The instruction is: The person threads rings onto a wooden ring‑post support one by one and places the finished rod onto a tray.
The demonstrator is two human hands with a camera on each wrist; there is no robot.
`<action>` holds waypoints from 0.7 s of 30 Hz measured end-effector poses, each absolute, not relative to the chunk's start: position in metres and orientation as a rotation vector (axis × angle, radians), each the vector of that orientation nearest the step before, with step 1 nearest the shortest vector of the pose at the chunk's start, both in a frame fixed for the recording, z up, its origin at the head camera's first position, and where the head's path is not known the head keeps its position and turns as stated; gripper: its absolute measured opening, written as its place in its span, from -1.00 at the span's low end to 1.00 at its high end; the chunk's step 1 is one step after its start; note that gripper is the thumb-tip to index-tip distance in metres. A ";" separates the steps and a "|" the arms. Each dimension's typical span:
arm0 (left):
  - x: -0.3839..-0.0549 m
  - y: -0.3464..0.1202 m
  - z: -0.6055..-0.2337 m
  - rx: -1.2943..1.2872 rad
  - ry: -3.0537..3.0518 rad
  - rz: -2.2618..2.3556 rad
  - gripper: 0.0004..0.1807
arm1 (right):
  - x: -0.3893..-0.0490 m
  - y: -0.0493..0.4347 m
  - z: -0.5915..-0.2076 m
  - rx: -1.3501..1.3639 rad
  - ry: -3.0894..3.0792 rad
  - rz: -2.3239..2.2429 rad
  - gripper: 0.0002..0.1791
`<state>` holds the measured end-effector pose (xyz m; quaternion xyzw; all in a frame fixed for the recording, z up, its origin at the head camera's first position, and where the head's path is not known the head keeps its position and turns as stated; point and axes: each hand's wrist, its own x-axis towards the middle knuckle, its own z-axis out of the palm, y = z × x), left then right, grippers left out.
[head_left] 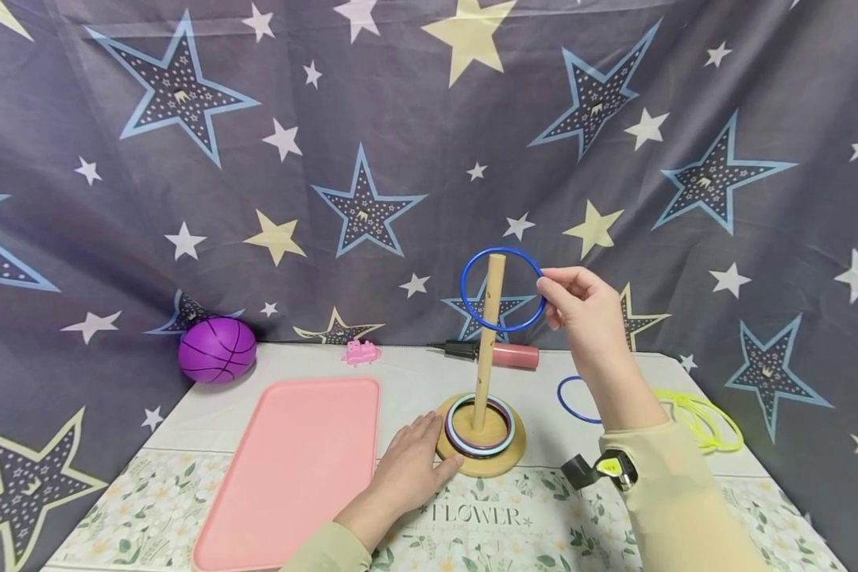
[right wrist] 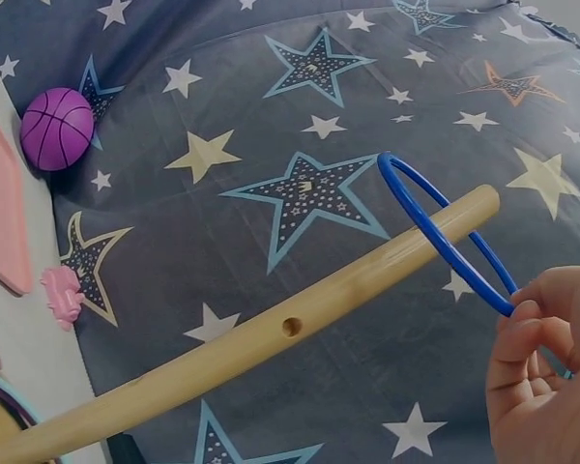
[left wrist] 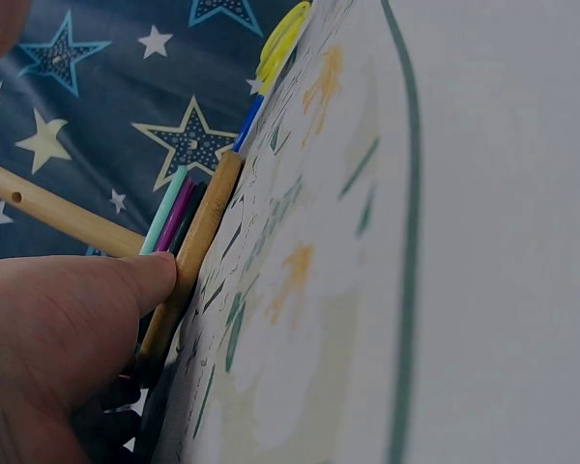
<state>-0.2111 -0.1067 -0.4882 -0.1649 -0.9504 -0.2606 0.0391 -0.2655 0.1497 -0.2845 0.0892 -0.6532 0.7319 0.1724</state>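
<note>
My right hand [head_left: 585,314] pinches a blue ring [head_left: 465,298] between thumb and fingers, at the top of an upright wooden post [head_left: 485,357]. In the right wrist view the post's tip passes through the blue ring [right wrist: 445,249]. Around the foot of the post, light blue, purple and dark rings [head_left: 452,437] lie stacked on a round wooden base [head_left: 504,465]. My left hand [head_left: 415,457] rests against the base's left edge, fingers extended. The left wrist view has its thumb [left wrist: 155,280] pressed on the rim; its other fingers are mostly hidden there.
Left of the base lies a pink tray [head_left: 293,453]. Behind are a purple ball [head_left: 218,349], a small pink toy [head_left: 361,352] and a red-and-black hand pump [head_left: 515,356]. Another blue ring [head_left: 568,407] and several yellow rings [head_left: 718,429] lie at right, partly behind my right forearm.
</note>
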 end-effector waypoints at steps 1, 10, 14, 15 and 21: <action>-0.211 -0.107 -0.488 -0.506 -2.914 -0.798 -0.10 | -0.266 0.150 -0.286 0.246 -1.867 2.073 -0.91; -0.212 -0.107 -0.489 -0.502 -2.911 -0.798 -0.10 | -0.266 0.150 -0.292 0.222 -1.911 2.071 -0.86; -0.211 -0.107 -0.489 -0.502 -2.910 -0.799 -0.10 | -0.266 0.150 -0.295 0.202 -1.931 2.068 -0.86; -0.211 -0.107 -0.489 -0.502 -2.911 -0.798 -0.10 | -0.266 0.150 -0.297 0.199 -1.933 2.071 -0.88; -0.211 -0.106 -0.488 -0.496 -2.920 -0.803 -0.10 | -0.267 0.150 -0.305 0.186 -1.936 2.078 -0.89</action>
